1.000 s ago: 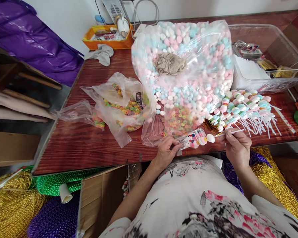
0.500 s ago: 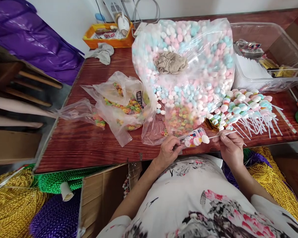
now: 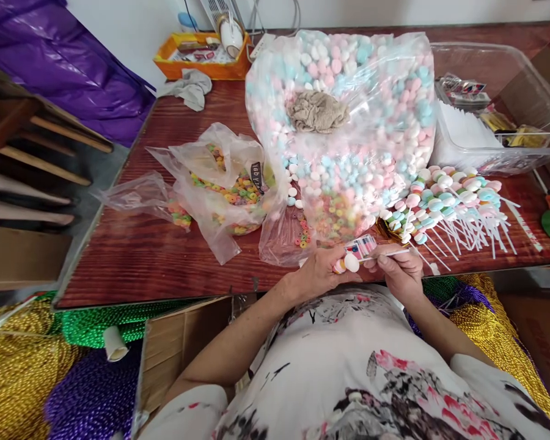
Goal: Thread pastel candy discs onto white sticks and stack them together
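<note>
at the table's near edge (image 3: 174, 278) i see the left hand (image 3: 318, 276) pinching a printed sleeve (image 3: 361, 247) around a candy skewer (image 3: 351, 263), the right hand (image 3: 401, 272) gripping its stick; pushing crookedly might tear the sleeve

Pink, blue and white candies (image 3: 348, 91) on a reddish-brown wood-grain table (image 3: 151, 263).

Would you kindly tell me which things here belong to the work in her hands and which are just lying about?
In use: left hand and right hand on a candy stick and its printed wrapper; finished sticks; big candy bag; ring-candy bag.

Lying about: grey rag, orange tray, clear tub, bead strings.
</note>
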Available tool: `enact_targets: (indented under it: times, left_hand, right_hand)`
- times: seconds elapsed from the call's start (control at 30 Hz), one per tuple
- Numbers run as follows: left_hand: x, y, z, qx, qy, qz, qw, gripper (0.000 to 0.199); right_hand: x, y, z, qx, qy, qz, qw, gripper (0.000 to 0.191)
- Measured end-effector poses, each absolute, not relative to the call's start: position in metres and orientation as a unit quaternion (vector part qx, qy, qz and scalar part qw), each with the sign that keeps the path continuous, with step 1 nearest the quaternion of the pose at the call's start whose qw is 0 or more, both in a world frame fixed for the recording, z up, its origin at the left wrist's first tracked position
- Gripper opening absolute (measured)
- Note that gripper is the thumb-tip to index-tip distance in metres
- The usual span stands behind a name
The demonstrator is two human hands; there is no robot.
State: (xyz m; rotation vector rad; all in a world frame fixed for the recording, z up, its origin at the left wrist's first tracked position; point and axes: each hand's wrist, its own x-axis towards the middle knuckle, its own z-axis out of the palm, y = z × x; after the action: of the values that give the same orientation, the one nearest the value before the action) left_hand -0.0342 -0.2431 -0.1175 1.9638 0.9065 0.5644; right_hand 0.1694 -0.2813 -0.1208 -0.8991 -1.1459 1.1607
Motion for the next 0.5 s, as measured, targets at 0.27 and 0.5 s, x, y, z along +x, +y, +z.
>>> enact_targets:
  times: [0.27, 0.5]
  left_hand:
    - [-0.021, -0.244, -0.098, 0.771, 0.459, 0.183, 0.402, 0.027]
    - [-0.023, -0.242, -0.095, 0.744, 0.465, 0.198, 0.438, 0.065]
  right_hand:
    - [0.147, -0.269, -0.116, -0.395, -0.535, 0.549, 0.507, 0.022]
    - [0.146, -0.251, -0.116, -0.407, -0.529, 0.561, 0.489, 0.028]
